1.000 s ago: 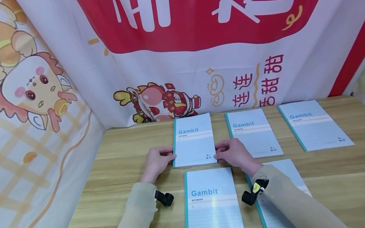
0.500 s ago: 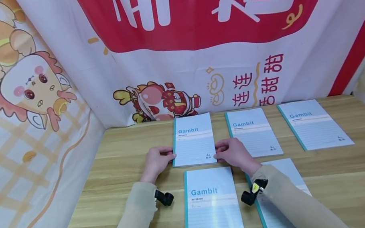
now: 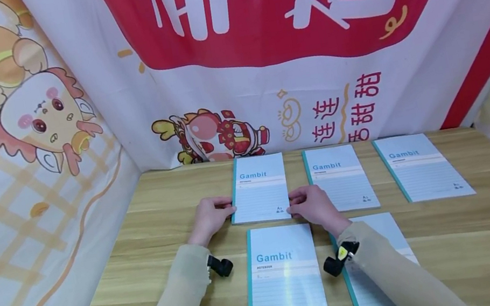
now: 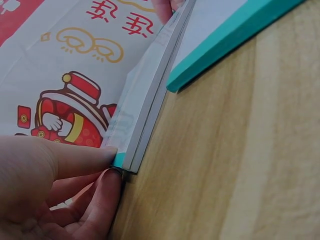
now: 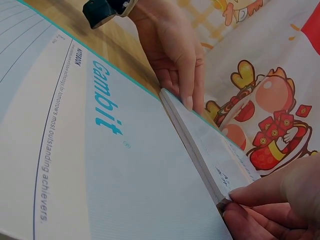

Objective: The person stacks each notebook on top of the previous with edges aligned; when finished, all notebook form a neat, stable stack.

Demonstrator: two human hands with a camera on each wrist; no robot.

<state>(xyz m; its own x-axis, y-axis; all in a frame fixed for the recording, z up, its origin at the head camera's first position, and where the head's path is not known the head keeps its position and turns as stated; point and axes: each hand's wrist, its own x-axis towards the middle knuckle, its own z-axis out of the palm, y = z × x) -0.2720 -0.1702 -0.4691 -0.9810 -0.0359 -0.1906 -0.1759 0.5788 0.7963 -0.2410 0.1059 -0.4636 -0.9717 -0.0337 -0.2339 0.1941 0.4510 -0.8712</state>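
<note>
Nothing moved, both hands (image 3: 209,217) pinching "Gambit" notebook (image 3: 259,188)

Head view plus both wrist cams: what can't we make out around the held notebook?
- Front right notebook: head view, partly covered by the right forearm and cut off by the bottom edge.
- Small print under "Gambit" on the held notebook: too small in head view.
- Left hand and right hand: wrist views show only the fingertips pinching the corners; the frame edges cut off the rest.
</note>
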